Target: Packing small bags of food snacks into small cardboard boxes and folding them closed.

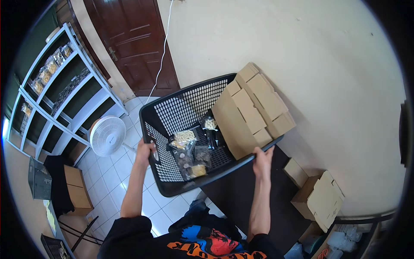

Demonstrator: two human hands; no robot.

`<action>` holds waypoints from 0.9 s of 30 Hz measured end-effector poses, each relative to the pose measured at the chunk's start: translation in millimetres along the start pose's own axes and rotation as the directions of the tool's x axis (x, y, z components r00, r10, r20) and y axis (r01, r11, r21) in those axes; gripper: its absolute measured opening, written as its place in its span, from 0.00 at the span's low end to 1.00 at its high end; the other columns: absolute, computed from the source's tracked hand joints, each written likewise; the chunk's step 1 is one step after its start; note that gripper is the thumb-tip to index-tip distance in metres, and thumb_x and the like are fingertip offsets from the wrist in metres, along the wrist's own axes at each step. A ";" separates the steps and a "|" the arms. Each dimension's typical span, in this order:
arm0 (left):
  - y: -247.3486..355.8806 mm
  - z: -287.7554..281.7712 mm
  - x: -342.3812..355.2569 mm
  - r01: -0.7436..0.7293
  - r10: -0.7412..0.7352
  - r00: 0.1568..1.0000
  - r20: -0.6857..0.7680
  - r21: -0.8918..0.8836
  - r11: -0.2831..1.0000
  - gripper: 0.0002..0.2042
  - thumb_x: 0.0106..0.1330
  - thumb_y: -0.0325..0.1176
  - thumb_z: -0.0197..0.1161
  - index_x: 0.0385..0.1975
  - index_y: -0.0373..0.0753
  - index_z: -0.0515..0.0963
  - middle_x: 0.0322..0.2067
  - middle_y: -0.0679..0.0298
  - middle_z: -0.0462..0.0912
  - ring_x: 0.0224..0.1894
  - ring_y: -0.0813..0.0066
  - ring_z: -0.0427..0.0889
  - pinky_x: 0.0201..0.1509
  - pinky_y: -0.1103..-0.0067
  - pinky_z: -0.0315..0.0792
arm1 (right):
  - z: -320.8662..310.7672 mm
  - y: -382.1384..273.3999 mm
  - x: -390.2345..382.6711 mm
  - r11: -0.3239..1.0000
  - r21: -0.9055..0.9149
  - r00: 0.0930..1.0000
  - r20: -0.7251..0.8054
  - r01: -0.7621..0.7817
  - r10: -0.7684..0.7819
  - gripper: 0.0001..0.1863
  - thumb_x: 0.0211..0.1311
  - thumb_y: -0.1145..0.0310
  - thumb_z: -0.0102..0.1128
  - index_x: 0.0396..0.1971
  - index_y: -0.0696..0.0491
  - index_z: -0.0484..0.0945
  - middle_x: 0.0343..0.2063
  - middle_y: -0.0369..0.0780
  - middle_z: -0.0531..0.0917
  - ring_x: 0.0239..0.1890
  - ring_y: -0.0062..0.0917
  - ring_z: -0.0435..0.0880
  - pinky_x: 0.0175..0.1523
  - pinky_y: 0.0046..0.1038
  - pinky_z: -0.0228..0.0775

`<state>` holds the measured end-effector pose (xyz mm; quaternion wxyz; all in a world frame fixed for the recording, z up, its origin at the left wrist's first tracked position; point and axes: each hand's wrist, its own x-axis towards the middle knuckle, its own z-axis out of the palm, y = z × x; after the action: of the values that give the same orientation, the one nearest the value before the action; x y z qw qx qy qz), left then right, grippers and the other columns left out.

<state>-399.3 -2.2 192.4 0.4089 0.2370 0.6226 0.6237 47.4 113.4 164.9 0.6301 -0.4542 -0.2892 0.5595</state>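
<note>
Here: my left hand clamps the left rim of the black perforated plastic laundry basket, held level so clear snack pouches and flat brown cardboard boxes stay in; my right hand grips the near-right rim over the dark table.

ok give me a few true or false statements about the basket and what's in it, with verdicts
1. Both hands grip the black basket by its rim. True: the left hand holds the left rim, the right hand the near right rim.
2. The basket holds only snack pouches. False: flat cardboard boxes lean in its right side beside the pouches.
3. The basket is solid-walled. False: its walls are perforated mesh.
4. A white fan stands on the tiled floor to the left. True.
5. The brown door stands wide open. False: it is shut.
</note>
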 end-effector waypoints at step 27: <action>-55.7 14.6 -70.6 -0.087 0.101 0.994 -0.042 0.250 0.964 0.32 0.81 0.40 0.56 0.77 0.30 0.55 0.71 0.48 0.65 0.66 0.63 0.71 0.69 0.72 0.69 | -24.5 6.8 59.0 0.972 -0.219 0.995 -0.079 -0.078 0.063 0.24 0.73 0.54 0.64 0.59 0.55 0.80 0.57 0.44 0.85 0.55 0.28 0.86 0.50 0.31 0.82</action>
<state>-336.5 -56.6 155.0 0.3291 0.2984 0.6946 0.5658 77.9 164.1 140.0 0.5650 -0.5514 -0.3111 0.5292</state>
